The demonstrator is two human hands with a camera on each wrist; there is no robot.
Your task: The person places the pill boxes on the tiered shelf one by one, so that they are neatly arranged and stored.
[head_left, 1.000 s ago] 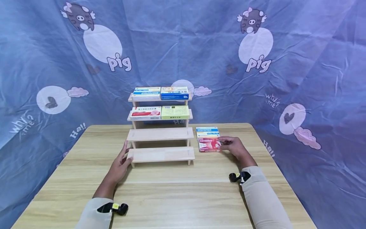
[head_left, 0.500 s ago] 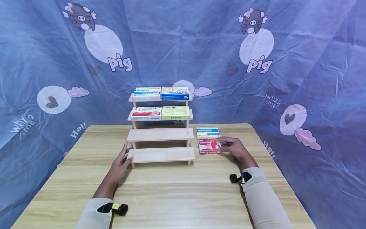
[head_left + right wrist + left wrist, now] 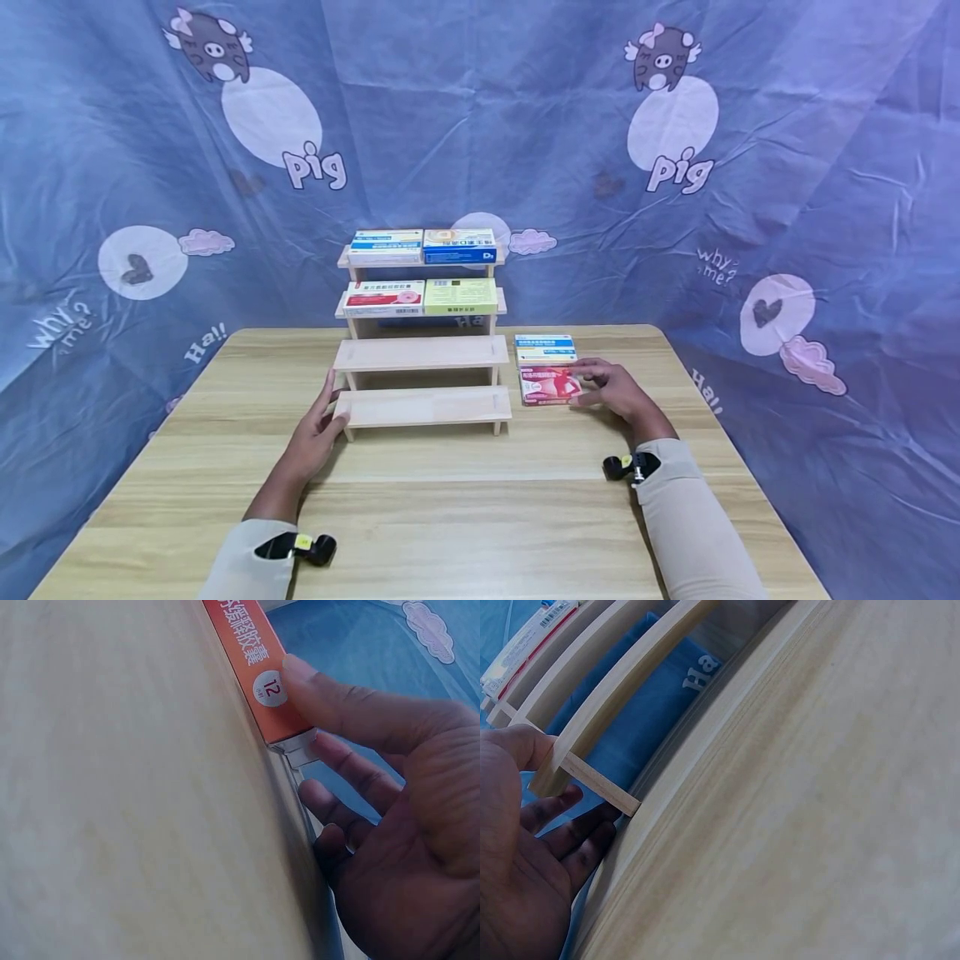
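Observation:
In the head view, my left hand holds the left end of the lowest step of a pale wooden four-step display rack. The left wrist view has the thumb over the step's edge and fingers below it. On the table right of the rack lies a red medicine box. My right hand pinches its right end, thumb at the near side, index finger at the far side. Its orange side faces the right wrist view. A blue-and-white medicine box lies just behind it.
The top step bears a blue-yellow-white box and a blue vitamin box. On the step below sit a red-and-white box and a green box. A blue printed curtain stands behind the wooden table.
The red box has come down flat and slightly nearer to me, in front of the blue-and-white box. My right thumb and index finger have spread apart along its end. The left hand stays put.

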